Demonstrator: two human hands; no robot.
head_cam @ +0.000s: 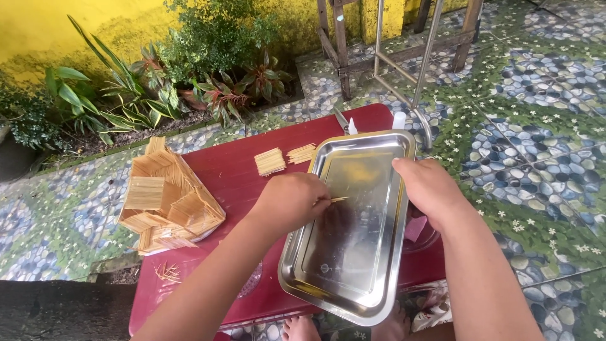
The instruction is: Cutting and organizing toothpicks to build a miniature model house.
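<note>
Steel fills the middle of my view: a rectangular metal tray (353, 252) lies on the red desk (227, 170). My right hand (429, 189) clamps the tray's rim at 3 o'clock, so it can't slide, I judge. My left hand (287, 202) pinches a thin wooden stick (338, 199) over the tray, tip pointing right. At 9 o'clock stands a little stick-built house (167, 199). Two flat stick bundles (284, 158) wait at 11 o'clock within easy reach, a glue bottle (352, 127) at 12.
</note>
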